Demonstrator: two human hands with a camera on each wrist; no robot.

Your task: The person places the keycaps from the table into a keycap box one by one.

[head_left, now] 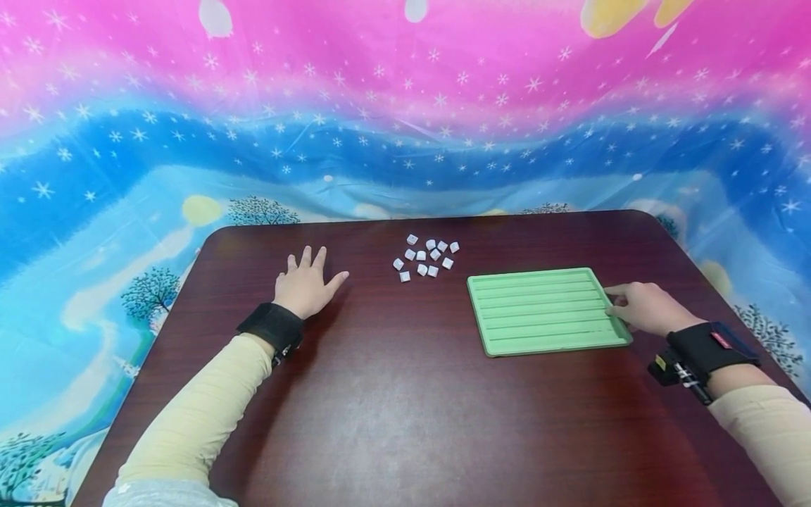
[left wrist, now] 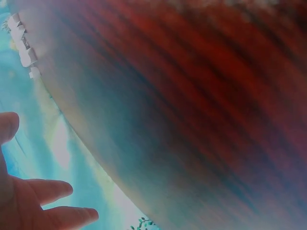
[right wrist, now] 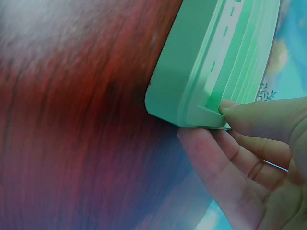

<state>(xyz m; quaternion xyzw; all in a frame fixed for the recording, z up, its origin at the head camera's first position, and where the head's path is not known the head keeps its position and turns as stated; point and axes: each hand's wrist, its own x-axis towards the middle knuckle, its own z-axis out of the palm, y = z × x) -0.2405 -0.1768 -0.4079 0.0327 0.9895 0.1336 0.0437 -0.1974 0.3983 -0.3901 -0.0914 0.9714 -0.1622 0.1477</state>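
The pale-green rectangular ridged plastic tray [head_left: 538, 312] is on the dark-red wooden worktop [head_left: 405, 408]. The right hand [head_left: 649, 308] pinches its right edge; a level hold should prevent tipping. Left of small white cubes [head_left: 421, 255], the left hand [head_left: 303, 289] spreads its fingers.

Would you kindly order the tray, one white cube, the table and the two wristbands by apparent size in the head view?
1. Table
2. Tray
3. Left wristband and right wristband, unranked: nearness to the camera makes it unsure
4. Cube
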